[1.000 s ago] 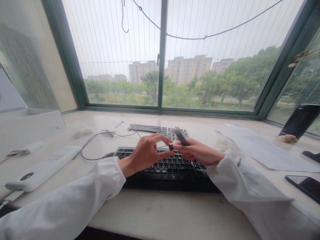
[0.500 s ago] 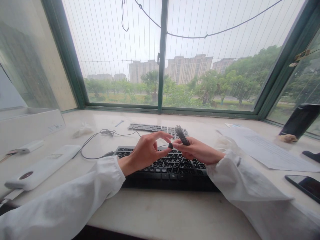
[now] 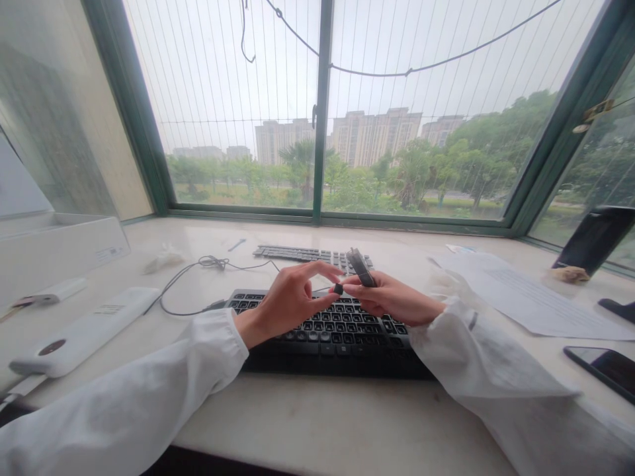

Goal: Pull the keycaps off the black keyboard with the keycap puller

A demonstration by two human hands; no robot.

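Note:
A small black keycap [image 3: 338, 289] is at the tip of my left thumb, close against the fingertips of my right hand. My left hand [image 3: 290, 301] is closed in a loose pinch on it, index finger arched above. In my closed right hand [image 3: 391, 297] is a small dark brush [image 3: 361, 268], its head pointing up and away from me. Both hands hover over a black keyboard [image 3: 337, 357]. Many of its key positions show bare square mounts, while several keys in the bottom row are capped. My hands hide part of the keyboard.
Loose black keycaps [image 3: 292, 252] lie in rows behind the keyboard. A cable [image 3: 186, 270] runs at left, beside a white power bank [image 3: 86, 330] and a white box [image 3: 64, 244]. Papers [image 3: 526, 291] and a phone [image 3: 602, 370] lie at right. A window [image 3: 317, 215] closes the back.
The keycap has turned slightly at the fingertips. Both hands and the brush stay in nearly the same place.

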